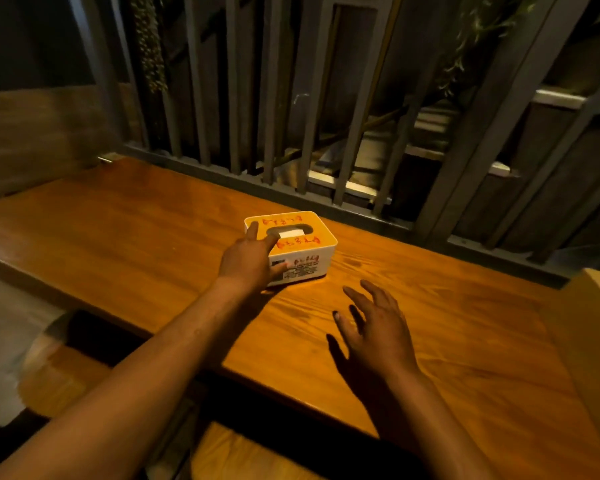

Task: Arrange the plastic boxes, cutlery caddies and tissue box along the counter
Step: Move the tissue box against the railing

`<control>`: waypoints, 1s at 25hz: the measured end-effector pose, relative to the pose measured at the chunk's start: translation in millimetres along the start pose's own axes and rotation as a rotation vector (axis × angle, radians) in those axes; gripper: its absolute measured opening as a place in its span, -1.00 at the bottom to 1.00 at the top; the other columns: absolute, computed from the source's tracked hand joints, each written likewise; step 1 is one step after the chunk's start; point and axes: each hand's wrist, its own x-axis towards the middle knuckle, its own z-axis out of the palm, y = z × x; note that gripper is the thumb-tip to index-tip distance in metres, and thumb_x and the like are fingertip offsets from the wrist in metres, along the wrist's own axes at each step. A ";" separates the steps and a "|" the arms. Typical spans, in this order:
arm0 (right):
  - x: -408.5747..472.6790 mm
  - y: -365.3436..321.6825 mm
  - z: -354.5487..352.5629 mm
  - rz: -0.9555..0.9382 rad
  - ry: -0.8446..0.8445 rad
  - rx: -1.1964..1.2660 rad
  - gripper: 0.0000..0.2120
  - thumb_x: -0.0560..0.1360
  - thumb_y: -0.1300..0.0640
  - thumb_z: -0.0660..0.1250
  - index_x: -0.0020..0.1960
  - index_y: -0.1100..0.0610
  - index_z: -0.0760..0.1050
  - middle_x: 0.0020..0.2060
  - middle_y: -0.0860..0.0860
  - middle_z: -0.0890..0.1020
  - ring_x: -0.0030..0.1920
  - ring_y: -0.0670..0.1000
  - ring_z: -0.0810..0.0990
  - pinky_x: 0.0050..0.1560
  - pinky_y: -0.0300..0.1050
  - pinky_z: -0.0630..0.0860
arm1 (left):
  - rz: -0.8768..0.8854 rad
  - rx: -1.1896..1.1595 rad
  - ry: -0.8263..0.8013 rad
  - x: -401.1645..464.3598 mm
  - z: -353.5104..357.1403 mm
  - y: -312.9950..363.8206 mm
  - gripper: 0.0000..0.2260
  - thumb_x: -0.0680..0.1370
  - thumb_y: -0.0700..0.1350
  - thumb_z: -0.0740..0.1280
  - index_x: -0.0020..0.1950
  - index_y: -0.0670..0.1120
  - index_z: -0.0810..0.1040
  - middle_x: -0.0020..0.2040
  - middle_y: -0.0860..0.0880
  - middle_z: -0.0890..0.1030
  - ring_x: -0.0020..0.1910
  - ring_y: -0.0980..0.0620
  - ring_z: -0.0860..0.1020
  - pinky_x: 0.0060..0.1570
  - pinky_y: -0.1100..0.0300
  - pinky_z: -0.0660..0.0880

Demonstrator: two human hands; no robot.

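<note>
The tissue box sits on the wooden counter, near its far edge and just in front of the grey railing. The left hand grips the box's left near corner: fingers lie across the lid, the thumb presses the near side, so it pinches the box between them. The right hand hovers over the counter to the right and nearer, fingers spread, holding nothing, apart from the box.

The step looks like placing or straightening the box. To do it well, I judge it best to slide the box flat on the wood rather than lift it by one corner, which could tip it; bringing the right hand to the right end would square it parallel to the railing.

The box is white with an orange lid and red lettering; a white tissue shows in the oval slot. How full it is cannot be told. No plastic boxes or caddies are in view
</note>
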 end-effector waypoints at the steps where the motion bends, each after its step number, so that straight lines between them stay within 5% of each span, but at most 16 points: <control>1: -3.0 1.0 -1.4 0.003 0.010 0.014 -0.48 0.50 -0.22 0.25 0.44 -0.21 0.28 0.51 -0.07 0.24 0.51 0.02 0.16 0.42 0.07 0.24 | 0.034 -0.012 -0.008 -11.1 0.4 10.6 -0.40 0.48 0.28 0.33 0.47 0.18 0.27 0.56 -0.17 0.17 0.37 -0.25 0.41 0.13 -0.11 0.50; 7: -39.9 25.4 -34.7 0.008 0.113 0.070 -0.40 0.45 -0.10 0.38 0.45 -0.20 0.27 0.49 -0.07 0.23 0.48 0.00 0.19 0.37 0.04 0.33 | 0.223 -0.031 -0.057 -87.4 3.2 91.3 -0.37 0.47 0.33 0.30 0.49 0.20 0.25 0.60 -0.12 0.11 0.42 -0.19 0.35 0.17 -0.04 0.47; 13: -106.4 96.9 -85.1 0.148 0.113 0.001 -0.45 0.46 -0.09 0.37 0.42 -0.20 0.33 0.47 -0.11 0.30 0.51 0.03 0.17 0.41 0.22 0.30 | 0.295 -0.013 -0.086 -146.2 18.5 203.3 -0.35 0.47 0.35 0.27 0.51 0.21 0.20 0.59 -0.13 0.10 0.42 -0.18 0.34 0.19 -0.04 0.47; 19: -163.2 175.1 -152.8 0.256 0.219 0.005 -0.57 0.48 0.01 0.34 0.34 -0.15 0.44 0.42 -0.06 0.35 0.42 0.03 0.30 0.35 0.08 0.39 | 0.360 -0.136 -0.047 -188.0 15.3 302.5 -0.55 0.64 0.13 0.08 0.54 0.20 0.13 0.43 -0.06 0.39 0.33 -0.10 0.37 0.12 0.03 0.45; 23: -183.8 167.1 -158.4 0.131 0.088 -0.034 -0.41 0.37 -0.36 0.25 0.32 -0.12 0.46 0.33 -0.09 0.45 0.36 0.03 0.34 0.21 0.00 0.49 | 0.335 -0.019 -0.091 -182.4 18.3 313.0 -0.51 0.62 -0.06 0.18 0.54 0.18 0.18 0.57 -0.04 0.21 0.51 -0.12 0.17 0.28 -0.02 0.39; 25: -187.4 168.5 -159.8 0.082 0.051 -0.095 -0.38 0.36 -0.38 0.28 0.33 -0.09 0.44 0.32 -0.06 0.46 0.36 0.03 0.33 0.18 -0.02 0.49 | 0.303 -0.001 -0.127 -198.4 21.2 316.7 -0.48 0.61 -0.06 0.20 0.55 0.18 0.17 0.58 -0.02 0.19 0.51 -0.10 0.18 0.29 0.00 0.38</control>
